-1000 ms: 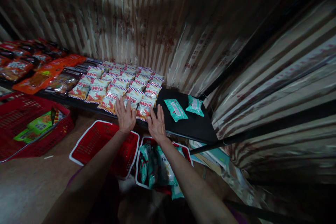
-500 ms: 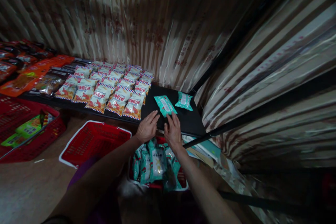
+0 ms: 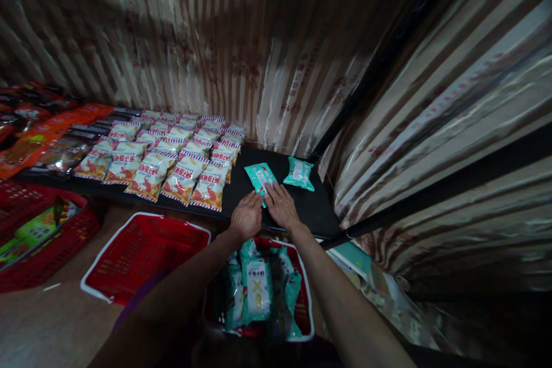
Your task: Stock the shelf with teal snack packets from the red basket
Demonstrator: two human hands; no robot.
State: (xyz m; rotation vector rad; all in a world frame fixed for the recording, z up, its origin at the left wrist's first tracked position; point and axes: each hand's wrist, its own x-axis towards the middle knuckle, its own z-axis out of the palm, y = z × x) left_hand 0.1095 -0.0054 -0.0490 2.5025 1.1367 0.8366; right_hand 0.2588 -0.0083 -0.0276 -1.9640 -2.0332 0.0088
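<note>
clearly, the teal packet (image 3: 259,175) lies partly under the right grip (image 3: 282,203).

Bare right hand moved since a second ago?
Yes: the right hand moved right along the flat black shelf, from the white-orange plastic bags onto the left turquoise plastic packet.

a black shelf (image 3: 317,213) carries close rows of white packets (image 3: 157,162). left of the white packets lies a dark brown packet (image 3: 66,150), then an orange packet (image 3: 41,138), and farthest left, red-and-black packets (image 3: 30,114). right of the white packets lies a teal packet (image 3: 259,175), then a second teal packet (image 3: 299,172).
</note>
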